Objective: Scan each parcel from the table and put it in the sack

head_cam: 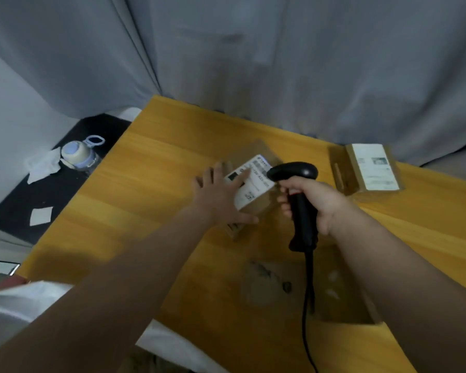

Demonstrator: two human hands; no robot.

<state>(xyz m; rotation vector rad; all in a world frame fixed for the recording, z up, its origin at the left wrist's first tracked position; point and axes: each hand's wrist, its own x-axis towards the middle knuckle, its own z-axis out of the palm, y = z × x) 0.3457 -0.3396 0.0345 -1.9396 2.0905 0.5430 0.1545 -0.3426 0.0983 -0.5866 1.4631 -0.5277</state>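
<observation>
A small cardboard parcel (pixel 256 195) with a white label lies mid-table on the wooden table (pixel 145 184). My left hand (pixel 221 197) rests flat on the parcel's left side, fingers spread, the index finger on the label. My right hand (pixel 315 203) grips a black corded barcode scanner (pixel 299 195), its head over the label's right edge. A second labelled parcel (pixel 366 170) lies at the far right. A third flat cardboard parcel (pixel 293 286) lies nearer me, under the scanner cable. White sack fabric (pixel 178 348) shows below the table's near edge.
A grey curtain (pixel 253 63) hangs behind the table. Left of the table, a dark surface (pixel 38 195) holds a water bottle (pixel 78 154), crumpled tissue (pixel 42 165) and a white paper square (pixel 41 216). The scanner cable (pixel 306 319) trails toward me.
</observation>
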